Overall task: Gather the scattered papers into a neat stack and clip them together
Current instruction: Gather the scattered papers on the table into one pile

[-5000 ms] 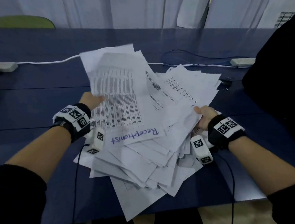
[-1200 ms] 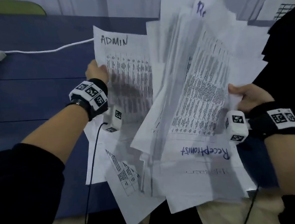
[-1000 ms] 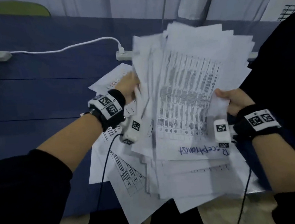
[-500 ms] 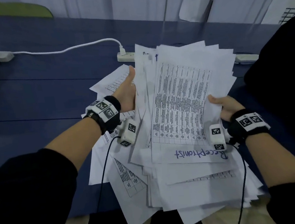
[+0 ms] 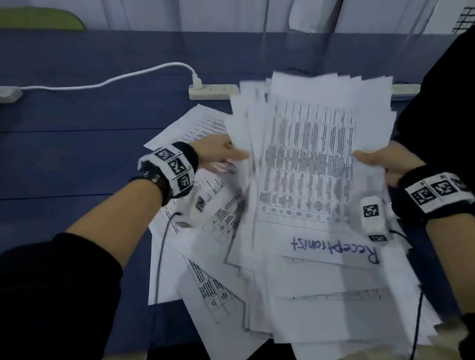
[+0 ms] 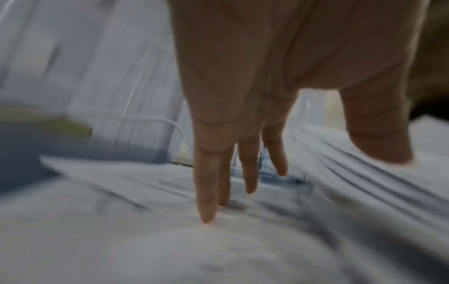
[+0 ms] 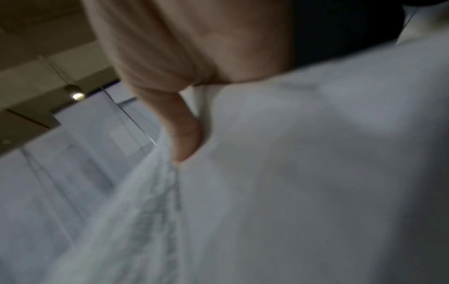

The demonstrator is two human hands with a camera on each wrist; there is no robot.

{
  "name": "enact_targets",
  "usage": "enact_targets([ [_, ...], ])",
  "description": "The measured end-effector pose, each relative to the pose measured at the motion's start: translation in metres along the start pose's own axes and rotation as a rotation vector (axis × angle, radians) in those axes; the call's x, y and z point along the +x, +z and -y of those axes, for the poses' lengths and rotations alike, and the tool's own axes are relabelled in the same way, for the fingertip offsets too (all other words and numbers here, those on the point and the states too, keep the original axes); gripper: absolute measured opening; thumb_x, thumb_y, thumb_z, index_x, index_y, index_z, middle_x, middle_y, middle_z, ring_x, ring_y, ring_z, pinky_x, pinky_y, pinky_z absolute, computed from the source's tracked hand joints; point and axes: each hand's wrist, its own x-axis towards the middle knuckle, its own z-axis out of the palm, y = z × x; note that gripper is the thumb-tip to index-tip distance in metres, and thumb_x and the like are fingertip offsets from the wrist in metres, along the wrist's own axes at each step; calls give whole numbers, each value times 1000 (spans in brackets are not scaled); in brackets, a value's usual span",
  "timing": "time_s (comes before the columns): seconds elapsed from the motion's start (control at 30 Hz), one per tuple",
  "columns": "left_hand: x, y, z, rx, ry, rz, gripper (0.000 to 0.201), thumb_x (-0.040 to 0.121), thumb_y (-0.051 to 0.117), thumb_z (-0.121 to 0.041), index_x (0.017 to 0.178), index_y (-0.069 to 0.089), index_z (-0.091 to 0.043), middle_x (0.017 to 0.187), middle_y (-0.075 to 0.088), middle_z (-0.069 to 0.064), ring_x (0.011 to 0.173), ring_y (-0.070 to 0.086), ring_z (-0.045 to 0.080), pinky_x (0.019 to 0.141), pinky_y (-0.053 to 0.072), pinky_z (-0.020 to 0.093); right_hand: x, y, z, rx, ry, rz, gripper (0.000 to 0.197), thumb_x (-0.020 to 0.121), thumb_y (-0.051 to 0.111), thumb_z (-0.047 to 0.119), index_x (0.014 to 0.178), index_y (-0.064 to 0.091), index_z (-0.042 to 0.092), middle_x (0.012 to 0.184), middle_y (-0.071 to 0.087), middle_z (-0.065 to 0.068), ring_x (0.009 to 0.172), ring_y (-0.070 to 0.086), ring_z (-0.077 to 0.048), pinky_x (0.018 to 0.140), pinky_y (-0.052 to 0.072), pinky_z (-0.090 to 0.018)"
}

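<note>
1. Since 0.5 s ago, the left hand (image 5: 218,153) has let go of the left edge of the bundle of papers (image 5: 307,174) and now sits beside that edge, above the loose sheets (image 5: 205,225) on the table (image 5: 58,154).
2. Left hand state: fingers (image 6: 206,192) straight and spread, pointing down at the loose sheets, holding nothing; the left wrist view is blurred, so contact with the paper cannot be told.
3. Loose sheets: 1 group lies flat on the table under and behind the left wrist, overlapping at different angles.
4. Bundle of papers: uneven, tilted up off the table, the top sheet marked "Receptionist" in blue handwriting. Its near sheets hang past the table's front edge.
5. Right hand (image 5: 385,159) state: gripping the right edge of the bundle, thumb on top, with the other fingers hidden beneath the paper.
6. Background: a white power strip (image 5: 212,92) with 1 plug inserted lies on the table behind the bundle.
</note>
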Motion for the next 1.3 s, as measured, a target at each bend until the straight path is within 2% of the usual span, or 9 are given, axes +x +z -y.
enact_targets([
  [0.07, 5, -7, 15, 534, -83, 22, 73, 79, 69, -38, 139, 35, -16, 149, 36, 6, 134, 38, 25, 111, 33, 40, 1, -6, -6, -189, 69, -90, 42, 76, 73, 13, 112, 55, 2, 123, 61, -19, 61, 58, -10, 59, 50, -17],
  [0.23, 3, -11, 37, 952, -168, 55, 123, 58, 56, -81, 151, 3, -19, 160, 4, 7, 146, 10, 33, 119, 13, 48, -1, -8, -22, -429, 292, -165, 64, 87, 62, 23, 135, 36, -11, 125, 51, -26, 31, 54, -16, 23, 27, -8],
  [0.33, 0, -9, 33, 1015, -200, -29, 94, 78, 50, -67, 151, 6, -26, 157, 13, 10, 141, 16, 39, 112, 24, 51, 0, -9, -23, -322, 331, -147, 83, 78, 70, 34, 139, 31, -7, 135, 44, -33, 99, 63, -44, 74, 54, -28],
  [0.4, -2, -8, 29, 1025, -232, -36, 90, 79, 51, -66, 150, 12, -27, 154, 16, 12, 139, 20, 39, 109, 28, 51, -6, -10, -24, -138, 359, -101, 103, 56, 84, 39, 136, 36, -3, 133, 49, -25, 125, 43, -50, 102, 39, -51],
  [0.63, -16, 7, 20, 1111, -195, 66, 93, 73, 58, -66, 141, 33, -7, 149, 27, 17, 134, 34, 33, 108, 34, 42, -5, 8, -31, -148, 331, -204, 54, 67, 79, 31, 96, 56, -8, 119, 54, -19, 114, 52, -31, 89, 41, -38],
  [0.83, -22, 15, 25, 1111, -225, 102, 96, 77, 62, -59, 150, 11, -21, 154, 21, 14, 140, 26, 34, 109, 30, 43, 0, 24, -35, -270, 253, -328, 53, 91, 54, 17, 134, 38, -11, 123, 48, -12, 91, 47, -26, 75, 42, -25],
  [0.93, -15, 16, 35, 1139, -258, 12, 87, 79, 52, -64, 148, 12, -28, 153, 19, 14, 137, 24, 40, 109, 30, 50, -3, 21, -26, -251, 272, -311, 59, 94, 51, 27, 137, 34, -9, 118, 46, -13, 62, 43, -25, 35, 39, -13],
  [1.07, -11, 9, 34, 1009, -364, -113, 94, 78, 38, -75, 148, 15, -16, 152, 22, 19, 137, 29, 38, 109, 31, 47, -8, 11, -21, -119, 289, -301, 74, 88, 59, 33, 143, 22, -1, 140, 40, -23, 119, 47, -47, 98, 45, -40],
  [1.3, -2, 28, 12, 873, -199, -170, 42, 96, 37, -36, 118, 54, -4, 124, 56, 16, 114, 53, 35, 98, 45, 43, 27, -16, -54, 41, 310, -210, 124, 39, 85, 46, 143, 30, 10, 142, 43, -24, 127, 44, -41, 102, 34, -60],
])
